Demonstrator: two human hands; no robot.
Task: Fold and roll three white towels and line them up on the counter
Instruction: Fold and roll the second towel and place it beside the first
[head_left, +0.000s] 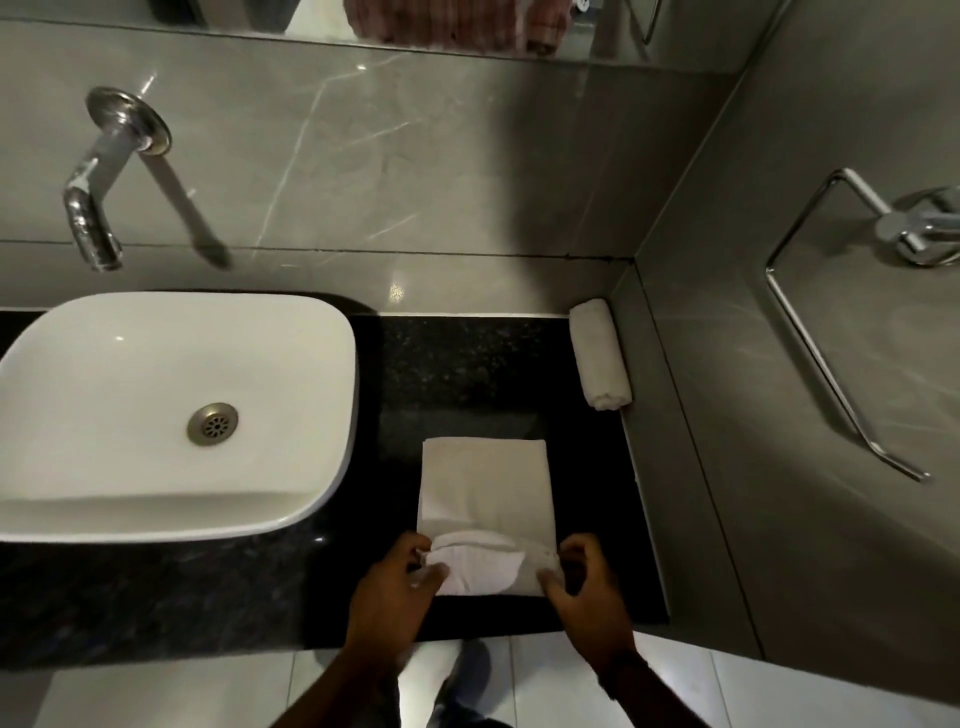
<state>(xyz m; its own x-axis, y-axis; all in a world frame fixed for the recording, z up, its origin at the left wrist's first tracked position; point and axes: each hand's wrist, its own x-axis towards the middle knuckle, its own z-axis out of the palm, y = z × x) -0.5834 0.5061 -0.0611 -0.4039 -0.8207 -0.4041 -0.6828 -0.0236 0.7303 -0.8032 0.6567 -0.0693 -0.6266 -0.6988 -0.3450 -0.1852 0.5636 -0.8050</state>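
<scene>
A folded white towel (485, 488) lies flat on the black counter (467, 374), its near end curled up into the start of a roll. My left hand (400, 582) pinches the left side of that rolled end. My right hand (584, 582) grips its right side. One finished rolled white towel (600, 361) rests at the back right of the counter, against the side wall.
A white basin (171, 410) fills the counter's left half, with a chrome wall tap (98, 208) above it. A chrome towel ring (841, 332) hangs on the right wall. Pale floor tiles show below the counter's front edge.
</scene>
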